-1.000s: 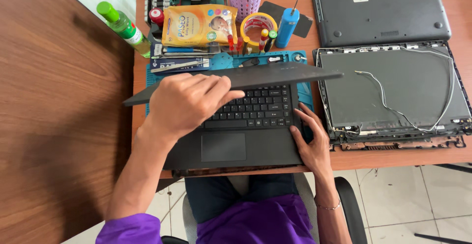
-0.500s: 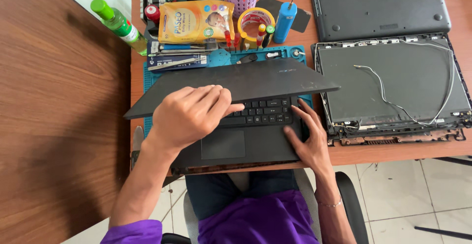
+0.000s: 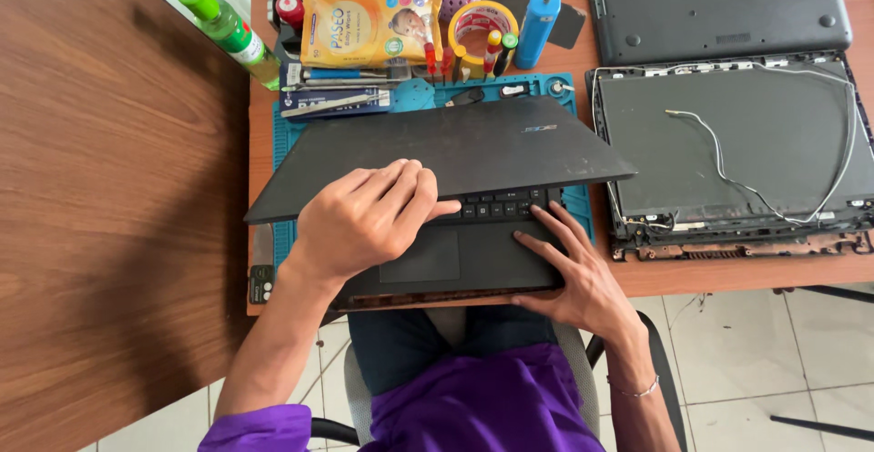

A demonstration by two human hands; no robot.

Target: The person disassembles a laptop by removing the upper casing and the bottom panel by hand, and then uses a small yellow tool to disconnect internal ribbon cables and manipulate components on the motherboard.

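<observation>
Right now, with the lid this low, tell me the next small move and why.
Probably slide the right hand off the keys: the left hand is pressing the black laptop's lid down over the keyboard, and the right fingers lie just under its edge.

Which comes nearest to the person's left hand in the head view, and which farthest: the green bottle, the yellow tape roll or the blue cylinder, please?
From the left hand:
1. Green bottle, up and to the left, at the desk's edge.
2. Yellow tape roll, up and to the right.
3. Blue cylinder, just right of the tape.

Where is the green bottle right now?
In the head view, the green bottle lies tilted at upper left, beside the yellow wipes packet.
</observation>
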